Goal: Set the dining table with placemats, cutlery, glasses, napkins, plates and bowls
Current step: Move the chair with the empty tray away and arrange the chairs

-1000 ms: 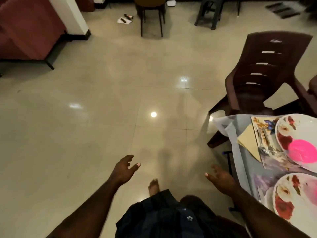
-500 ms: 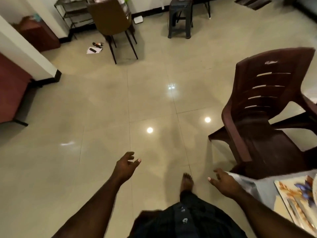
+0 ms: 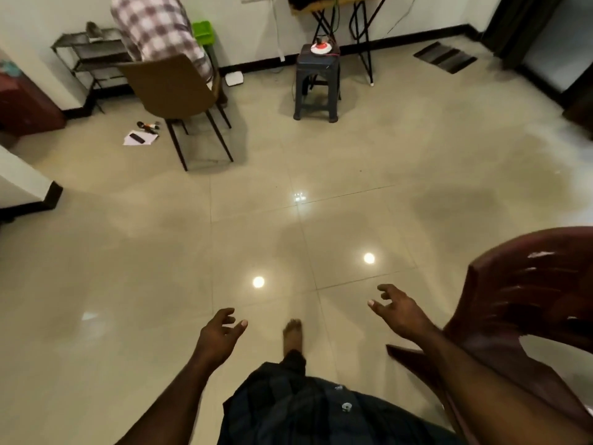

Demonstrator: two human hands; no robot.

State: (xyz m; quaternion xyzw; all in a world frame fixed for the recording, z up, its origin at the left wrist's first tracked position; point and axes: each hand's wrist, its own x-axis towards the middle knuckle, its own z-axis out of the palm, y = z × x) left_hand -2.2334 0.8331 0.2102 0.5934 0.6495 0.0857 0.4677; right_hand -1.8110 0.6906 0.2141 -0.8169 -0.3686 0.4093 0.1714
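Gone from view since half a second ago: counter corner with its placemat, none of the task's tableware now in sight; room's far side risen into frame instead, maroon plastic chair [image 3: 526, 303] slid to the lower right edge. Both hands empty and held out low over glossy beige floor [image 3: 160, 252]. Left hand [image 3: 218, 335] palm inward, fingers [image 3: 239, 326] loosely curled and released, grasping nothing. Right hand [image 3: 401, 313] likewise slack, fingers [image 3: 383, 289] spread and bent, touching nothing, just beside the maroon chair's backrest but apart from it. One bare foot [image 3: 292, 332] flat on the tile between the two hands, dark checked cloth [image 3: 305, 409] below it at the bottom edge. Two round light reflections on the tiles ahead of the hands. Farther off, at upper left, brown chair [image 3: 170, 88] on thin black legs, with a seated person in a checked shirt [image 3: 154, 27] facing away. On the floor just left of that chair, sheet of paper [image 3: 139, 138] with a small dark object lying on it, and another small item near it, too small to tell. Dark stool [image 3: 317, 85] near the back wall, red-and-white thing on top. Black wire rack [image 3: 86, 56] against the wall at upper left; dark mat [image 3: 444, 57] at upper right.
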